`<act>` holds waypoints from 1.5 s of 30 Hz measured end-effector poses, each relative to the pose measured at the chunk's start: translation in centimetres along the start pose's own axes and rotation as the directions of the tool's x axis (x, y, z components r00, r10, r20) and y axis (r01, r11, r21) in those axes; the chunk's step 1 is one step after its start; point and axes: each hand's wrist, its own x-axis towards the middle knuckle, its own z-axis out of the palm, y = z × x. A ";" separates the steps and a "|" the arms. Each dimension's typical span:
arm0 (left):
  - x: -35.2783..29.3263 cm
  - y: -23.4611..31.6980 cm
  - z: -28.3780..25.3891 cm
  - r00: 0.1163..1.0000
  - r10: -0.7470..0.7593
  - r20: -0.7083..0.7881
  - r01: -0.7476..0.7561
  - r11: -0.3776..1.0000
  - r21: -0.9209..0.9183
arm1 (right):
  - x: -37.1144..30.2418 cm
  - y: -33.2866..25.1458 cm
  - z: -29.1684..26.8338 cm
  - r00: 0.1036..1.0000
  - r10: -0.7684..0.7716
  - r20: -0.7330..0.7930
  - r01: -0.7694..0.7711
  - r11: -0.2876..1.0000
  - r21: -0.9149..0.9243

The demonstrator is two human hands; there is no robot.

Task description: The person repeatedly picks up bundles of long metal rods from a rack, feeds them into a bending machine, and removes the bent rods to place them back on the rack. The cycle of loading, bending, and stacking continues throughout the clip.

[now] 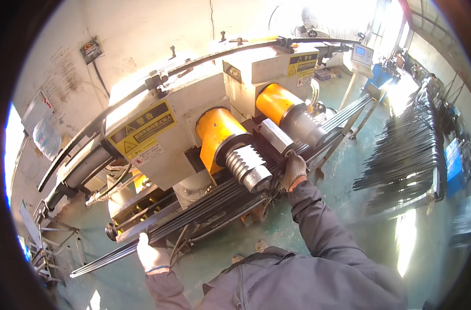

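My left hand (pixel 153 253), in a pale work glove, is closed round a bundle of long dark metal rods (pixel 111 254), thumb on top. The rods slant from the lower left up along the front of a big grey machine (pixel 168 150). My right hand (pixel 295 171), gloved too, is closed at the near end of a silver metal block (pixel 276 136); its fingertips and what they grip are hidden. The block lies between two spindles with orange housings. A ridged steel roller (pixel 247 164) sticks out of the left housing (pixel 215 132); the right spindle's end (pixel 303 125) looks blurred.
A control box with a small screen (pixel 362 53) stands on a post at the far right. Beyond my right arm, many dark rods (pixel 401 150) lie heaped on a rack (pixel 426 199). A metal frame (pixel 52 237) stands at the left. More rods (pixel 351 111) extend to the machine's right.
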 end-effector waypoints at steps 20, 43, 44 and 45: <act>-0.4 -5.3 3.4 0.999 0.008 0.039 -0.007 0.999 -0.044 | -4.5 -1.0 -0.2 0.935 0.352 -0.035 -0.262 0.756 0.600; -3.1 -5.5 3.7 0.993 -0.092 0.074 0.110 0.944 -0.312 | -11.8 13.6 -3.1 0.853 0.373 0.366 -0.461 0.866 0.192; -3.0 -4.1 2.9 0.997 -0.066 0.048 0.077 0.951 -0.299 | -12.4 14.2 -2.9 0.885 0.301 0.355 -0.376 0.912 0.164; -2.8 -2.4 1.8 0.996 -0.052 0.066 0.071 0.943 -0.324 | -13.0 14.9 -2.8 0.899 0.273 0.342 -0.319 0.944 0.086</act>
